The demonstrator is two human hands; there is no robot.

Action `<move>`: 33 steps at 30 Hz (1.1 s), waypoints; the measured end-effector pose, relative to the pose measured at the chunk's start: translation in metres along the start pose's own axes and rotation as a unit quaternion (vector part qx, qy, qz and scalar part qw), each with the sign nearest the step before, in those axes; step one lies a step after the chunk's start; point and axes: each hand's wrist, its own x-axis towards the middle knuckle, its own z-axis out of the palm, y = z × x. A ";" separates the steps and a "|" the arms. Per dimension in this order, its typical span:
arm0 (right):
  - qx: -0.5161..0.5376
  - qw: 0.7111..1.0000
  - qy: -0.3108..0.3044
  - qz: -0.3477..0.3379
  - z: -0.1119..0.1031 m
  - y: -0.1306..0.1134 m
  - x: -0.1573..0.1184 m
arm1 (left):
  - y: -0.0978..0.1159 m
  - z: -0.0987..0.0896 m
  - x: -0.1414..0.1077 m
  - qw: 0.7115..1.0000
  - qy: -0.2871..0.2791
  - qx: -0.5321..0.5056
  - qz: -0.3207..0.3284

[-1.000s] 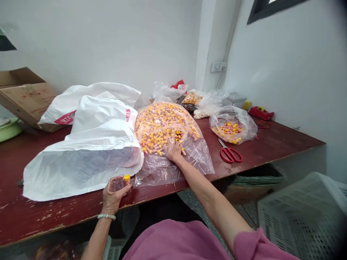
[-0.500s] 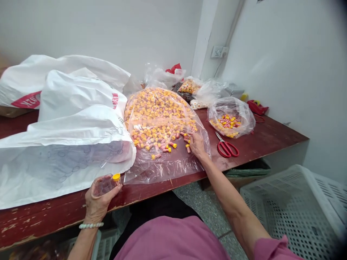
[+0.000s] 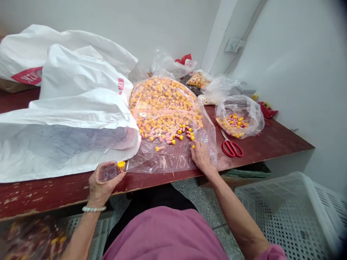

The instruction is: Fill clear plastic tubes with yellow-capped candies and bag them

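Observation:
My left hand (image 3: 100,189) is closed around a clear plastic holder (image 3: 107,173) with several round compartments, at the table's front edge. One yellow-capped tube (image 3: 121,166) stands upright in its right-hand compartment, beside my thumb. At the mouth of a large clear plastic bag (image 3: 162,165), my right hand (image 3: 202,156) has its fingers curled in on a small yellow-capped tube (image 3: 193,146), mostly covered by the fingertips. Just beyond lie loose tubes with red-and-white wrapping (image 3: 179,137), in front of a big heap of the same tubes (image 3: 165,104) inside the bag.
White sacks (image 3: 86,97) cover the table's left side, with clear plastic holders (image 3: 81,142) in the nearest sack's mouth. Red-handled scissors (image 3: 232,148) and a smaller bag of tubes (image 3: 237,121) lie to the right. A white crate (image 3: 287,209) stands below right.
My right hand has drawn back from the loose tubes towards the bag's front, with a yellow cap now showing at its fingertips. My left hand still holds the plastic holder. The view has shifted.

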 end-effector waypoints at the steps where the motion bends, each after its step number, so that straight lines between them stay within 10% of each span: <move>1: 0.010 1.000 0.003 0.007 0.000 0.001 -0.003 | 0.002 0.001 -0.001 1.000 -0.001 0.008 -0.001; 6: 0.229 0.970 0.065 -0.046 -0.009 -0.031 -0.015 | 0.018 0.007 -0.009 0.999 -0.044 0.008 0.017; 15: 0.605 0.786 -0.075 -0.103 -0.013 -0.213 -0.034 | 0.024 0.007 -0.011 0.991 -0.066 0.070 0.094; 28: 0.409 0.877 0.032 -0.252 -0.014 -0.205 -0.033 | 0.018 0.005 -0.009 0.993 -0.081 0.047 0.074; 33: 0.306 0.883 -0.050 -0.353 -0.015 -0.210 -0.034 | 0.016 0.004 -0.008 0.993 -0.082 0.020 0.079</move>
